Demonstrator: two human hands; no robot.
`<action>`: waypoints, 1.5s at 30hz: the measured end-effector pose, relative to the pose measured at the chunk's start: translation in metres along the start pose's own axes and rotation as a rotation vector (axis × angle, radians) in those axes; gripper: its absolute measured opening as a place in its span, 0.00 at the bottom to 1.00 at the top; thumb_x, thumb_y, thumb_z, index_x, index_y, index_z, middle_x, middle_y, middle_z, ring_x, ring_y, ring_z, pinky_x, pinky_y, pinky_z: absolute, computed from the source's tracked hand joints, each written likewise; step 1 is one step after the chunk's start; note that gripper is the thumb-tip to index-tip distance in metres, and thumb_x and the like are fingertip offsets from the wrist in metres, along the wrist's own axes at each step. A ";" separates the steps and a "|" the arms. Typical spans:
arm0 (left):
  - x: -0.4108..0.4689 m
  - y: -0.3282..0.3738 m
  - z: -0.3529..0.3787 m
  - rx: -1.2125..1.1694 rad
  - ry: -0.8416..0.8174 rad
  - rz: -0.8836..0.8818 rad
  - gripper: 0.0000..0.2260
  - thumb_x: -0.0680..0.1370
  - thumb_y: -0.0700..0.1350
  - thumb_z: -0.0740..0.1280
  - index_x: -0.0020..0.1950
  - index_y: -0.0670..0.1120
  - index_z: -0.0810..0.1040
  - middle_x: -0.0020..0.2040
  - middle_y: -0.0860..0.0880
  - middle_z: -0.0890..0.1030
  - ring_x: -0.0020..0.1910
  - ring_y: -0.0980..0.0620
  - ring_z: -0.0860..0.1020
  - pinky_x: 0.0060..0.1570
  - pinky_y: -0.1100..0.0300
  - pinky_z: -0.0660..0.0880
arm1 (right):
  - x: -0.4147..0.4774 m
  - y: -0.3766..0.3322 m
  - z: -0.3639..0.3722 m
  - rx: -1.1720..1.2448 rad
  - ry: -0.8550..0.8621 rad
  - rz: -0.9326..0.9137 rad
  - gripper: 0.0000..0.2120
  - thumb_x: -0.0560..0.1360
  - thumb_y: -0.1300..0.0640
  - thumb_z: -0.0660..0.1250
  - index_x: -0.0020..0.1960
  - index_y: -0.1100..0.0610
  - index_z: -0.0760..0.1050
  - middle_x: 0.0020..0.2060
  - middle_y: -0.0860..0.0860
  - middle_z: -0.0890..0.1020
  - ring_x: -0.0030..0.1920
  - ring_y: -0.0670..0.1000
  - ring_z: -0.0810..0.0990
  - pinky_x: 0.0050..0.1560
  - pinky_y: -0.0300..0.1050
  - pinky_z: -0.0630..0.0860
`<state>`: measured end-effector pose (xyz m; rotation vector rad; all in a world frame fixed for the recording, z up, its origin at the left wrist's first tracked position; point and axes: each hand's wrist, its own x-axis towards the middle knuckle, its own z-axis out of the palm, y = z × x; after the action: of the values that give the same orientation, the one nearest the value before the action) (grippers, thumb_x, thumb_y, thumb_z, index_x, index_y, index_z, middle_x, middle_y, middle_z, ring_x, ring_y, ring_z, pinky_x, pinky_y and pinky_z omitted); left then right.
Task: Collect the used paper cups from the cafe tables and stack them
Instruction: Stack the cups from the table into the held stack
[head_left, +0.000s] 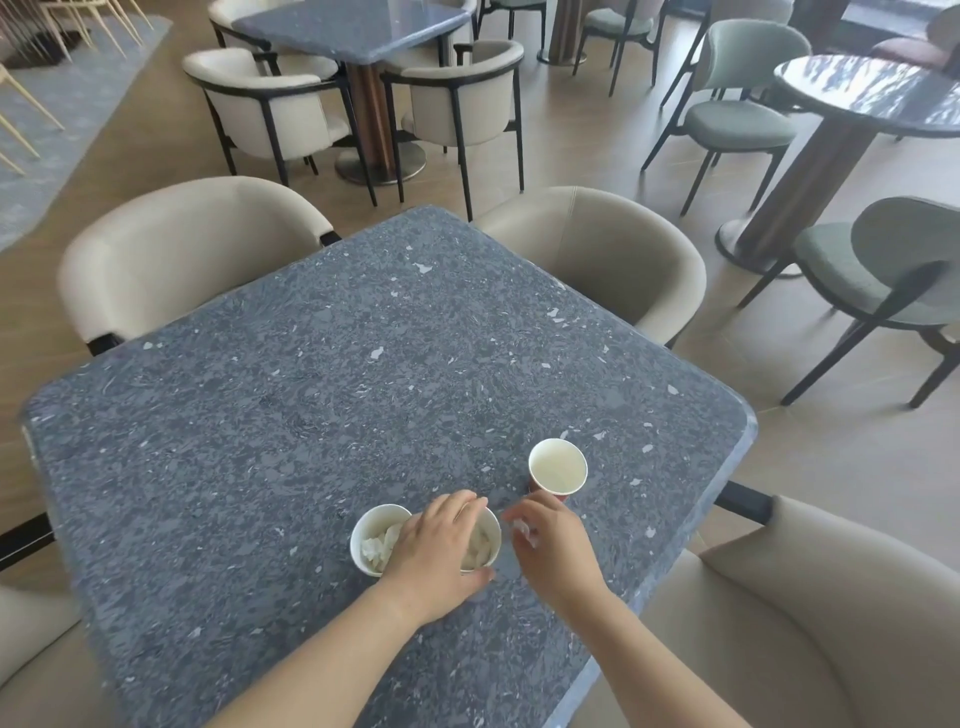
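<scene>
Three paper cups stand near the front right of the blue-grey stone table (311, 415). The left cup (371, 540) is white and holds crumpled tissue. My left hand (439, 548) covers the middle cup (485, 543) from above, fingers over its rim and thumb at its near side. This cup also has something white inside. The far cup (557, 466) stands upright and empty, reddish on the outside. Just right of the middle cup, my right hand (553, 543) pinches a small crumpled white tissue (522, 527).
Beige armchairs surround the table: two at the far side (182, 249) (613, 254) and one at the near right (810, 613). Another stone table (353, 23) stands behind, and a round table (878, 93) with green chairs (883, 275) is at the right.
</scene>
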<state>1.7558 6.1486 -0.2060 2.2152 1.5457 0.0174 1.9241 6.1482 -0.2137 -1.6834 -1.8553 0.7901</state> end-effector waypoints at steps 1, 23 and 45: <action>-0.001 0.000 0.000 -0.003 -0.001 -0.010 0.36 0.73 0.61 0.64 0.75 0.52 0.51 0.75 0.56 0.53 0.74 0.55 0.51 0.71 0.54 0.57 | 0.002 -0.010 -0.003 0.027 0.030 -0.042 0.08 0.71 0.65 0.66 0.46 0.55 0.79 0.44 0.49 0.78 0.38 0.46 0.74 0.41 0.38 0.72; -0.043 -0.044 -0.014 0.029 0.019 -0.200 0.21 0.74 0.49 0.67 0.64 0.51 0.64 0.63 0.54 0.70 0.63 0.51 0.71 0.59 0.57 0.70 | -0.015 -0.027 0.011 -0.348 -0.309 -0.180 0.12 0.74 0.53 0.64 0.57 0.51 0.75 0.57 0.47 0.77 0.59 0.50 0.71 0.50 0.45 0.74; -0.015 -0.004 -0.039 -0.029 0.148 -0.117 0.15 0.76 0.42 0.61 0.61 0.56 0.74 0.61 0.57 0.76 0.57 0.50 0.76 0.50 0.56 0.74 | 0.016 -0.024 -0.089 -0.197 0.203 -0.080 0.09 0.71 0.67 0.67 0.49 0.60 0.80 0.48 0.55 0.82 0.50 0.58 0.77 0.49 0.48 0.72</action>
<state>1.7365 6.1499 -0.1683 2.1396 1.7402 0.1708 1.9685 6.1701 -0.1342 -1.7242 -1.8931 0.3980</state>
